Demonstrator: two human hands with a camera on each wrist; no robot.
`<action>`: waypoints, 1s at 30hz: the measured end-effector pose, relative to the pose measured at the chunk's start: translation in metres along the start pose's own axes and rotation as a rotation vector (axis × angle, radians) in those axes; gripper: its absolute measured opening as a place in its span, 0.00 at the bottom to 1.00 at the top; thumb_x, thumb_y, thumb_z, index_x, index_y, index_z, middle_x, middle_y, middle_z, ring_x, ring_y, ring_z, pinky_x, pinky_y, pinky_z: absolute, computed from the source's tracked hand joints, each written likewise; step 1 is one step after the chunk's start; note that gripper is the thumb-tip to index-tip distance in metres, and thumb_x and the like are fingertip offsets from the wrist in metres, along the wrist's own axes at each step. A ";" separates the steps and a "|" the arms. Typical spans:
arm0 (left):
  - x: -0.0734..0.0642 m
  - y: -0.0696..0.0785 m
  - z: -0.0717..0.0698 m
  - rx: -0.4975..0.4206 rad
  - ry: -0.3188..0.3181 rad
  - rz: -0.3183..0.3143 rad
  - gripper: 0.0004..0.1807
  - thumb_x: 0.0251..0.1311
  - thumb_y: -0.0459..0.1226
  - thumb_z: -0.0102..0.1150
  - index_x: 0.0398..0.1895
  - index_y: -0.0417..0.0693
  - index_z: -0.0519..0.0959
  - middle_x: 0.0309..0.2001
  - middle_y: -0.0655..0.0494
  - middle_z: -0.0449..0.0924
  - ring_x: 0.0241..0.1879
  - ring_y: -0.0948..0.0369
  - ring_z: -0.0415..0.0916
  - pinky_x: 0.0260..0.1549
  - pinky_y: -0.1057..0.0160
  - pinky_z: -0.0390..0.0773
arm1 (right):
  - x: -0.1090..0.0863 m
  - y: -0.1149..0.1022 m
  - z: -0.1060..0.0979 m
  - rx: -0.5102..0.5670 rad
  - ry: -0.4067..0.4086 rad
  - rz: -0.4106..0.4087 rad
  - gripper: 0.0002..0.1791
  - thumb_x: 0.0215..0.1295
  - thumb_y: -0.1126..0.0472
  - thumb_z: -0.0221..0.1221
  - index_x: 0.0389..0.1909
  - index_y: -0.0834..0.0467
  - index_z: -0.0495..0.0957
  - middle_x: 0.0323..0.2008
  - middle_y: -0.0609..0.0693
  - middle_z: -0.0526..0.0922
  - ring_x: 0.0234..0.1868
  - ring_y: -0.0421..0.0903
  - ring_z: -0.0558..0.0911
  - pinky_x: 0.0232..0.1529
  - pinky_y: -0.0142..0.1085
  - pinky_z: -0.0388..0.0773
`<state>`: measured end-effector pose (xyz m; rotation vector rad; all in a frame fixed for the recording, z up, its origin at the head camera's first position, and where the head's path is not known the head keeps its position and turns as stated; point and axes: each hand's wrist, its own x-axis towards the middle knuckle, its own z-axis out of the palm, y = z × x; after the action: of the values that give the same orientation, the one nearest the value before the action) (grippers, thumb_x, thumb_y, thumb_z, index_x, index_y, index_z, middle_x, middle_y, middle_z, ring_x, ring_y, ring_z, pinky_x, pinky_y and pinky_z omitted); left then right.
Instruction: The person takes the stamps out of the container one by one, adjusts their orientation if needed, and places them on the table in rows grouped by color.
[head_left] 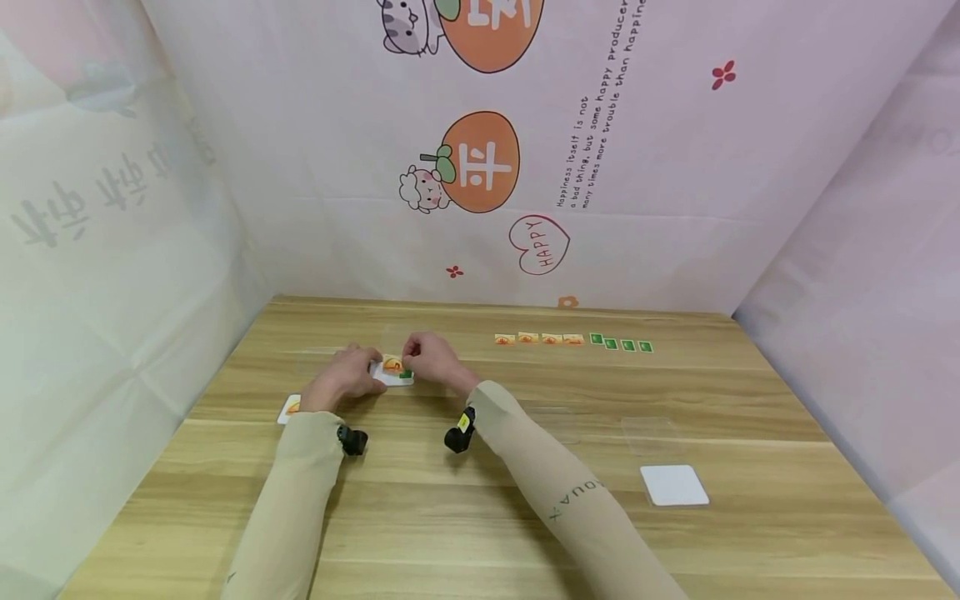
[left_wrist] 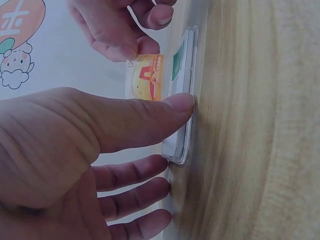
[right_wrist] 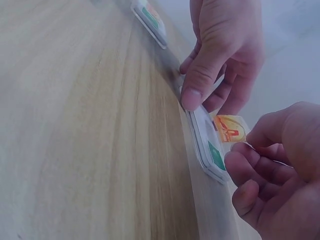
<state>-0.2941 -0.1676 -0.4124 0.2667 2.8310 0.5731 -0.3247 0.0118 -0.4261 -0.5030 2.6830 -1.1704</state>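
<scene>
My left hand (head_left: 348, 375) steadies a white card (head_left: 384, 377) in a clear plastic case, the thumb at its near edge and the fingers at its side. A small green stamp (right_wrist: 216, 155) lies on that card. Between thumb and finger, my right hand (head_left: 435, 360) pinches an orange-and-yellow stamp (left_wrist: 145, 80) by one edge. In the right wrist view this orange stamp (right_wrist: 230, 129) stands tilted up above the card. Whether its lower edge touches the card I cannot tell.
Along the back lie a row of several orange stamps (head_left: 505, 340) and several green stamps (head_left: 627, 345). Another white card (head_left: 285, 412) with stamps sits partly behind the left wrist. At the right lie a plain white card (head_left: 673, 485) and a clear plastic piece (head_left: 652, 435).
</scene>
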 end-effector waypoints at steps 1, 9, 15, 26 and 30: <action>0.000 0.000 0.000 0.000 0.001 -0.001 0.30 0.59 0.42 0.66 0.63 0.40 0.72 0.61 0.35 0.67 0.60 0.40 0.64 0.58 0.38 0.67 | 0.000 0.000 0.000 0.002 -0.003 0.002 0.02 0.64 0.64 0.58 0.36 0.58 0.77 0.32 0.48 0.78 0.27 0.40 0.74 0.26 0.28 0.69; 0.001 0.000 0.003 -0.012 0.010 -0.020 0.29 0.60 0.42 0.66 0.63 0.41 0.73 0.60 0.38 0.69 0.55 0.45 0.65 0.56 0.43 0.68 | -0.001 0.003 -0.003 0.013 -0.004 0.009 0.02 0.65 0.62 0.57 0.35 0.56 0.77 0.34 0.49 0.78 0.30 0.41 0.74 0.28 0.29 0.71; 0.001 0.001 0.002 -0.012 0.010 -0.014 0.29 0.60 0.42 0.66 0.63 0.42 0.73 0.60 0.38 0.69 0.55 0.45 0.65 0.56 0.42 0.68 | -0.002 0.005 -0.007 0.032 -0.017 0.010 0.02 0.66 0.62 0.57 0.36 0.55 0.77 0.34 0.49 0.79 0.30 0.41 0.75 0.28 0.29 0.72; 0.001 -0.001 0.002 -0.023 -0.004 -0.010 0.30 0.59 0.43 0.66 0.64 0.42 0.72 0.59 0.39 0.69 0.54 0.45 0.64 0.56 0.43 0.68 | -0.005 0.009 -0.015 0.064 -0.025 0.010 0.02 0.66 0.62 0.56 0.36 0.56 0.76 0.34 0.50 0.78 0.28 0.42 0.75 0.27 0.31 0.72; 0.000 -0.002 0.002 -0.031 -0.002 -0.015 0.30 0.59 0.42 0.66 0.63 0.42 0.72 0.58 0.39 0.69 0.53 0.46 0.64 0.54 0.44 0.68 | -0.006 0.010 -0.017 0.078 -0.025 0.020 0.02 0.67 0.62 0.56 0.36 0.56 0.76 0.33 0.50 0.78 0.27 0.42 0.76 0.26 0.31 0.72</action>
<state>-0.2941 -0.1683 -0.4150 0.2398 2.8173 0.6120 -0.3261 0.0320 -0.4221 -0.4743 2.6032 -1.2492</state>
